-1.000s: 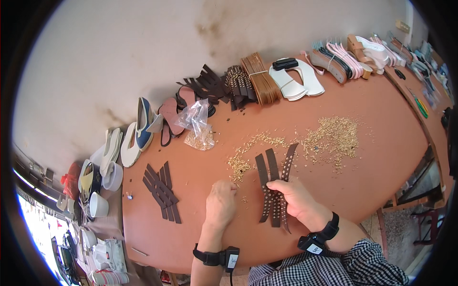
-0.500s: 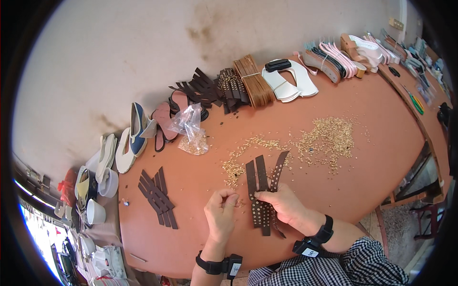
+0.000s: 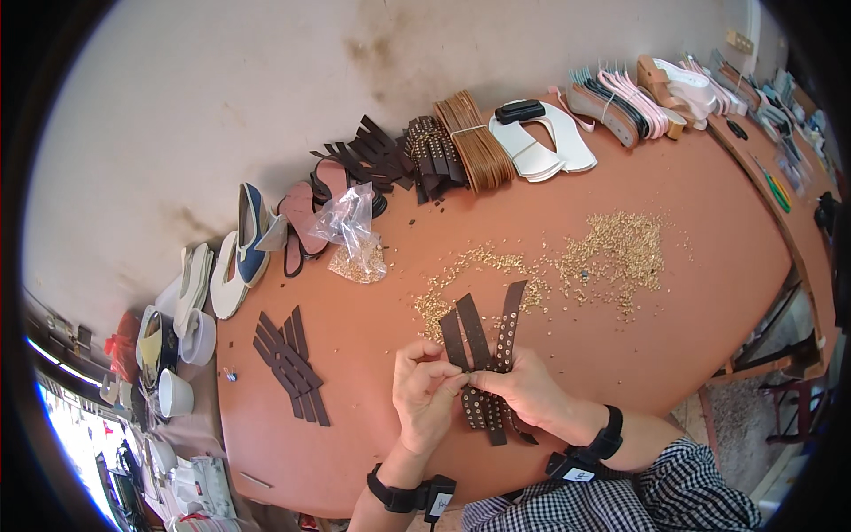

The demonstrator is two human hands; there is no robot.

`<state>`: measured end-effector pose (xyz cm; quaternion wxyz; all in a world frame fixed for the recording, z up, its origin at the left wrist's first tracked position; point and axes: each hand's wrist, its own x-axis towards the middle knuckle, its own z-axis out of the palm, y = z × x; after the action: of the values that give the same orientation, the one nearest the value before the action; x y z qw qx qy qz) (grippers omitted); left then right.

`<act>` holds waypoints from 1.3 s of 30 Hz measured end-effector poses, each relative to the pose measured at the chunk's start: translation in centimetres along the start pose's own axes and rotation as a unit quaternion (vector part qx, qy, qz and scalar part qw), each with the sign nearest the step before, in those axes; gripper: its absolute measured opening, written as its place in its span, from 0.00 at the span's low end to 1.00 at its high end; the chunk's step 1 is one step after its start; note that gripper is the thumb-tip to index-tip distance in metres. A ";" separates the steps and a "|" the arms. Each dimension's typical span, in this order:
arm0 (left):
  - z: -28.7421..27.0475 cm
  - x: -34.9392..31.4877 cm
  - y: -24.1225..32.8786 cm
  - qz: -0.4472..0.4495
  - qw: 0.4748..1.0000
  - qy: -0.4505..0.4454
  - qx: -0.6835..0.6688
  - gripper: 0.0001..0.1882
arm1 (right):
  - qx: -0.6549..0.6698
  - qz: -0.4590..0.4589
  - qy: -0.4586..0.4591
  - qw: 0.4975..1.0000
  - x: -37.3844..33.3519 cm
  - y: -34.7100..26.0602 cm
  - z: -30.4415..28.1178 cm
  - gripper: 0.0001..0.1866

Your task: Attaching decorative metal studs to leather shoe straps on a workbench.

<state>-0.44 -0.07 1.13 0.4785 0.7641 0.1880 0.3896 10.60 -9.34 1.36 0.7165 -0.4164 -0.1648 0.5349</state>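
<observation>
A dark brown woven strap piece [image 3: 510,324], dotted with rows of small gold eyelets, is held above the table by my right hand [image 3: 525,390], thumb on top and fingers underneath. Its strips fan out at the far end. My left hand [image 3: 424,395] is closed in a pinch against the left edge of the piece, fingertips close to my right thumb. Whatever sits between those fingertips is too small to make out. Loose gold eyelets [image 3: 625,253] lie spread beyond the piece. To the left rests another woven brown piece [image 3: 291,365], with no eyelets visible on it.
Along the back stand a bag of eyelets [image 3: 359,262], studded straps [image 3: 432,155], a tan strip bundle [image 3: 474,142], white sole-shaped pieces [image 3: 572,146] and a blue shoe [image 3: 254,235]. White cups [image 3: 176,393] are at the left edge; green-handled pliers [image 3: 778,191] at the far right.
My left hand has moved right and up from beside the strap piece, and its fingertips now meet the piece's edge. The piece has tilted a little in my right hand.
</observation>
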 end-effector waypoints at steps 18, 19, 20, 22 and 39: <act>-0.4 0.0 -0.6 -0.046 0.989 -0.014 -0.137 0.09 | -0.040 -0.019 -0.026 0.999 -0.7 -0.5 0.2 0.10; -0.3 -0.1 -0.5 -0.059 0.987 -0.007 -0.148 0.09 | -0.037 -0.021 -0.028 0.999 -0.7 -0.5 0.2 0.10; -0.2 -0.2 -0.4 -0.073 0.984 -0.001 -0.159 0.09 | -0.047 -0.018 -0.027 0.998 -0.7 -0.5 0.2 0.10; -0.1 -0.3 -0.1 -0.098 0.981 0.007 -0.167 0.08 | -0.068 -0.010 -0.026 0.997 -0.6 -0.4 -0.1 0.09; 0.0 -0.1 0.0 -0.189 0.933 0.036 -0.303 0.20 | -0.142 -0.046 -0.017 0.989 -0.9 -0.5 0.1 0.09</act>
<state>-0.48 -0.16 1.13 0.7446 0.5188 0.2195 0.3580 10.55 -10.13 1.99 0.6711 -0.4969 -0.2696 0.4797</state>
